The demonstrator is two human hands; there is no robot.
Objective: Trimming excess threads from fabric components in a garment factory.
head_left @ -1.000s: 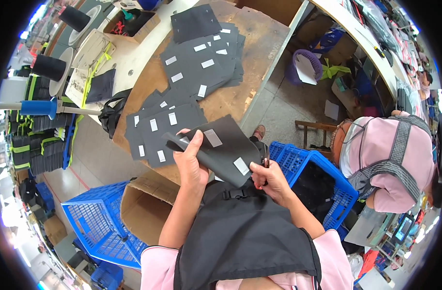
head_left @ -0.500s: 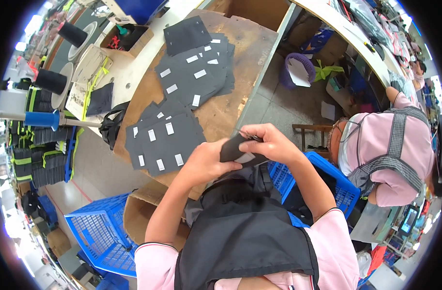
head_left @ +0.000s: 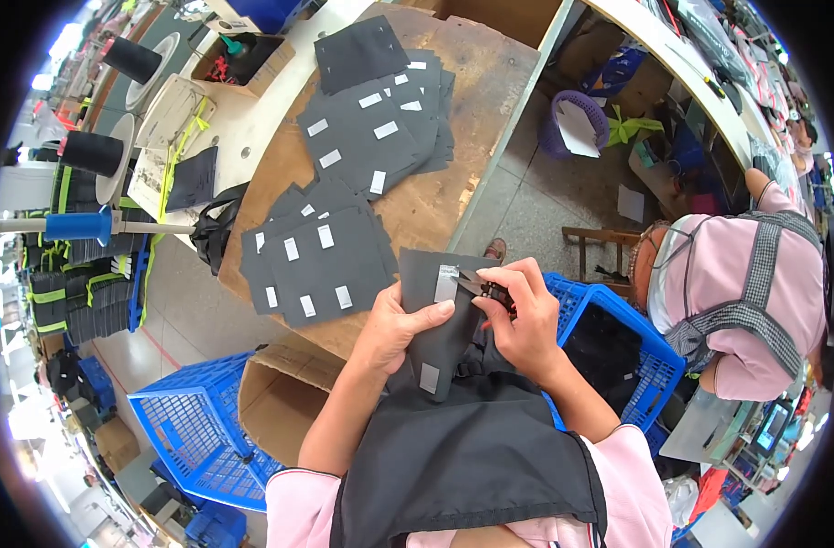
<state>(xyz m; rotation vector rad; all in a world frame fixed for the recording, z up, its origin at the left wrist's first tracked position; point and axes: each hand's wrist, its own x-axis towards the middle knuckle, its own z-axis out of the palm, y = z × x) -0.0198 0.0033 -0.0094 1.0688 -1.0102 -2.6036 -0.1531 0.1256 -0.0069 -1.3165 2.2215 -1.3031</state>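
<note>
A: Work surface?
B: A worn wooden table (head_left: 453, 137) in a crowded workshop, with a pale bench to its left carrying black thread cones (head_left: 90, 152) and an open cardboard tray (head_left: 252, 57)

A: Stock on the table?
B: Two fanned stacks of dark grey fabric panels: the far stack (head_left: 376, 128) and the near stack (head_left: 318, 260). Each panel bears small white rectangular labels near its edges

A: Workpiece position?
B: One dark grey panel (head_left: 440, 320) is held over the lap, just off the table's near edge. One white label sits at its top edge, another near its lower end

A: Hand states?
B: The left hand (head_left: 400, 324) is closed on the panel, thumb laid across its face. The right hand (head_left: 522, 315) is pinched around a small dark tool (head_left: 490, 290) whose tip meets the upper label

A: Containers?
B: A blue plastic crate (head_left: 618, 352) at right, another blue crate (head_left: 193, 434) at lower left, an open cardboard box (head_left: 280, 402) between
</note>
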